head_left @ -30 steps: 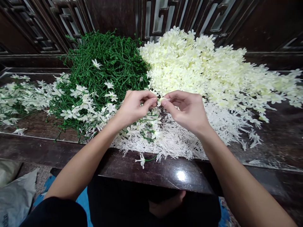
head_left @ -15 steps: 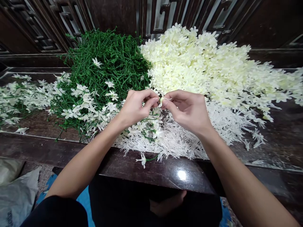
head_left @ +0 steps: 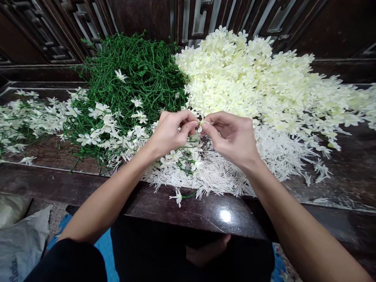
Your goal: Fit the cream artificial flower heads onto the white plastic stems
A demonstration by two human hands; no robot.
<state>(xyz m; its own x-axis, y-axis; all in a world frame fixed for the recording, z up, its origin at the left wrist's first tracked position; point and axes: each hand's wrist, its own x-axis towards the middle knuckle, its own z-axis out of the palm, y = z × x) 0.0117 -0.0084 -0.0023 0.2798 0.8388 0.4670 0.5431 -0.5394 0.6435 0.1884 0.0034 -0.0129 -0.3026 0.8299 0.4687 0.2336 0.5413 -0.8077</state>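
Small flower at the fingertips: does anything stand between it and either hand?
Nothing visible does: the right hand pinches the small flower, and the left hand meets it from the other side. White strands lie beneath.

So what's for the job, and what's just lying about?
Likely for the job:
small white flower between left hand and right hand
green branching stems
creamy petalled blossoms
thin white strands
white flowers on green stems

Probably lying about:
crumpled grey sack
pale beige sack
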